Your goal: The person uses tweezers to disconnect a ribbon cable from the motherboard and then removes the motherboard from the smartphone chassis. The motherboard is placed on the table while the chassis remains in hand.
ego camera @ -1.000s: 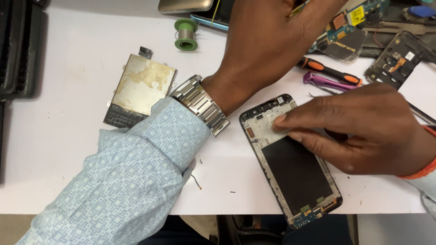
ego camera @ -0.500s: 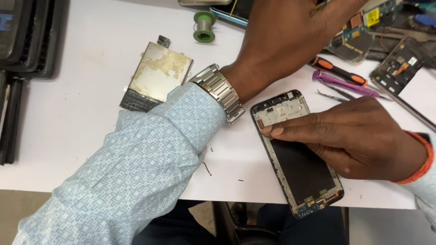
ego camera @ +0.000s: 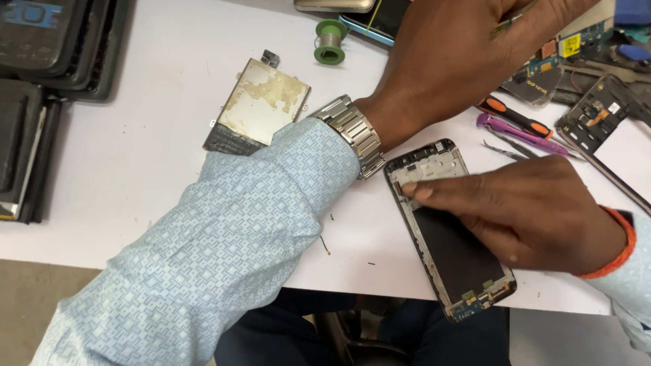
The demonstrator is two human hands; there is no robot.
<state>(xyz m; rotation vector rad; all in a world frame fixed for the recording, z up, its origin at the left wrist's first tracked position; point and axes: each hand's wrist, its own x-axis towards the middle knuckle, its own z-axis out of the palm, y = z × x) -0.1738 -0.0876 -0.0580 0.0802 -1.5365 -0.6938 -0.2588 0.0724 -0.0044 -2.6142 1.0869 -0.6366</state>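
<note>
An opened phone frame (ego camera: pixel 453 261), with a black panel and bare parts at both ends, lies on the white table (ego camera: pixel 135 169). My right hand (ego camera: pixel 536 210) lies flat on it, fingertips pressing near its upper end. My left arm, in a pale blue patterned sleeve with a metal watch (ego camera: pixel 352 132), crosses over to the upper right. My left hand (ego camera: pixel 454 61) hovers by the circuit boards (ego camera: pixel 542 71), and its fingers run out of view.
A stained metal plate (ego camera: pixel 261 105) lies by my left sleeve, with a green wire spool (ego camera: pixel 330 39) beyond it. An orange-black screwdriver (ego camera: pixel 515 116), a purple tool (ego camera: pixel 522 135) and tweezers (ego camera: pixel 502 149) sit right of the phone frame. Dark trays (ego camera: pixel 41 68) are stacked at left.
The view has swung a little, so everything sits differently in the picture. Both hands keep their places; my right fingertips stay pressed on the phone frame.
</note>
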